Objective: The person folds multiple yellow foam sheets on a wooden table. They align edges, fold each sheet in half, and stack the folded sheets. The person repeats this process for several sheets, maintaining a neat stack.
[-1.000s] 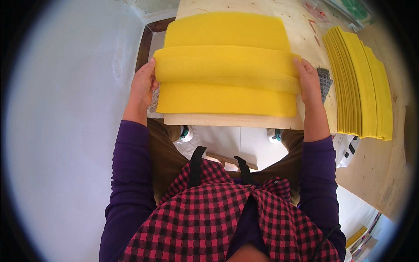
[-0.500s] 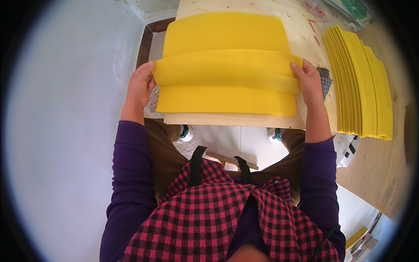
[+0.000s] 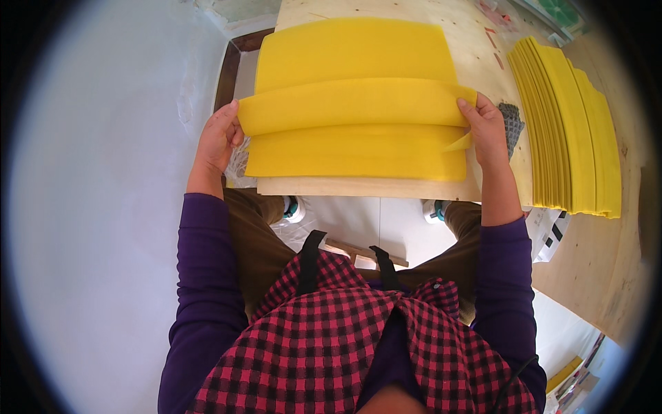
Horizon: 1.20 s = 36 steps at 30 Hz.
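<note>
Yellow sheet (image 3: pixel 355 103) lies on a plywood board (image 3: pixel 358 186), its near part folded into a loose roll. Left hand (image 3: pixel 219 138) pinches the fold's left end; right hand (image 3: pixel 486 127) pinches the right end, fingers closed on the edge. A stack of yellow sheets (image 3: pixel 565 131) lies to the right. Uneven tension between the hands could skew the fold, or the right corner could slip free.

Small craft workshop: bare plywood worktable (image 3: pixel 386 188), stacked yellow foam sheets (image 3: pixel 569 124), offcuts beside it
</note>
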Each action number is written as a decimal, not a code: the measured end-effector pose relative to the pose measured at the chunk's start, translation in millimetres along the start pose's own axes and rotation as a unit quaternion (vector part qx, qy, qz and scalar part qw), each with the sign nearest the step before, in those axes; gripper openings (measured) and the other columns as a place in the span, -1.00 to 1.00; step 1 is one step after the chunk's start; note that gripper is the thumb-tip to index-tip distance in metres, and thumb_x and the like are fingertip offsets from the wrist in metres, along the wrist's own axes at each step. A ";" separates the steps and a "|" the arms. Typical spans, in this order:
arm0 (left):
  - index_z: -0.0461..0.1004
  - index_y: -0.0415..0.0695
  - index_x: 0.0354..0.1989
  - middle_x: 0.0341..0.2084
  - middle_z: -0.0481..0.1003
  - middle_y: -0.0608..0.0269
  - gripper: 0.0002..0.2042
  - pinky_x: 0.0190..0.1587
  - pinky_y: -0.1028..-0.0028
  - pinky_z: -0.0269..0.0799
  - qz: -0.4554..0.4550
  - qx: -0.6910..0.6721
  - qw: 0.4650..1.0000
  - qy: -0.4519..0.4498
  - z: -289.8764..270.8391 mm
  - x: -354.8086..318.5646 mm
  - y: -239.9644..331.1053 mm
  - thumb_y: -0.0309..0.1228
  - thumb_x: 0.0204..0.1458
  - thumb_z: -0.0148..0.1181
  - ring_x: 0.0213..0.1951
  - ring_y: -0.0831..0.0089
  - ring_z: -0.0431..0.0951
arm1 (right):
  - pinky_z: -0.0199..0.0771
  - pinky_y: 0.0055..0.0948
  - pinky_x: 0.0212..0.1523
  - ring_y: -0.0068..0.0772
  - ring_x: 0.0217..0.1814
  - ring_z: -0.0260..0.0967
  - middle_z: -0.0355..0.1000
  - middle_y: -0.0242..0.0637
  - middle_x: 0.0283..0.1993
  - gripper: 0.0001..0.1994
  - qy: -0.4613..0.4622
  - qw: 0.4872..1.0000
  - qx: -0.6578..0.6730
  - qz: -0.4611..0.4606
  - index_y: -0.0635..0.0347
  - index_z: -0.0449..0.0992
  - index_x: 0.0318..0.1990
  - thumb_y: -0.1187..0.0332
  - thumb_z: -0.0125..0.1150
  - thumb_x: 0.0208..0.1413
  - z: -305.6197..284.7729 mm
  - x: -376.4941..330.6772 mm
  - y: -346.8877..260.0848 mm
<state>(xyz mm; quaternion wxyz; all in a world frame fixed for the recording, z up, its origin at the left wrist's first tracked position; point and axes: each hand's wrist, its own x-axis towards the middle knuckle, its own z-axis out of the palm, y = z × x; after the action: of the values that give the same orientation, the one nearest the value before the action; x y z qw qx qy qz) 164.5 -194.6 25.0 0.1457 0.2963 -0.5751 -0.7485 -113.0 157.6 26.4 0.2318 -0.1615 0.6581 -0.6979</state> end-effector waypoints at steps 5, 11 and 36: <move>0.42 -0.21 0.04 -0.36 0.54 0.46 -0.70 -0.61 0.74 -0.01 0.018 0.045 0.998 -0.029 1.8 -0.6 -1.0 -0.42 0.13 0.12 -0.65 0.80 0.14 | 0.40 -0.63 -0.16 -0.64 -0.21 0.43 0.53 -0.35 -0.17 -0.78 0.014 1.000 0.020 -0.003 0.32 0.49 -0.06 0.44 0.16 0.17 1.9 2.0 4.5; 0.35 -0.19 0.13 -0.33 0.55 0.45 -0.59 -0.61 0.77 -0.05 0.027 0.081 0.996 -0.027 9.9 -0.1 -1.4 -0.50 0.07 0.17 -0.65 0.86 0.11 | 0.40 -0.60 -0.11 -0.61 -0.16 0.43 0.52 -0.32 -0.14 -0.75 0.016 1.000 -0.005 0.009 0.33 0.46 -0.02 0.42 0.16 0.18 2.2 3.8 6.4; 0.08 -0.29 0.31 -0.03 0.50 0.11 -0.42 0.06 0.50 0.36 0.081 0.045 0.995 -0.027 24.8 -2.8 -2.8 -0.63 0.08 0.09 0.00 0.45 0.50 | 0.20 -0.50 0.13 -0.49 0.16 0.24 0.34 -0.26 0.13 -0.56 0.082 0.995 -0.050 0.004 0.13 0.19 0.29 0.30 -0.04 0.28 13.9 -20.9 4.7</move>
<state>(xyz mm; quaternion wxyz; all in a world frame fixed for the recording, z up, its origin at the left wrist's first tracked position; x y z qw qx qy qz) 151.9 -173.0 27.2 0.1764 0.2344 -0.6339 -0.7156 -87.6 156.9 24.6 0.1710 -0.1127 0.7096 -0.6742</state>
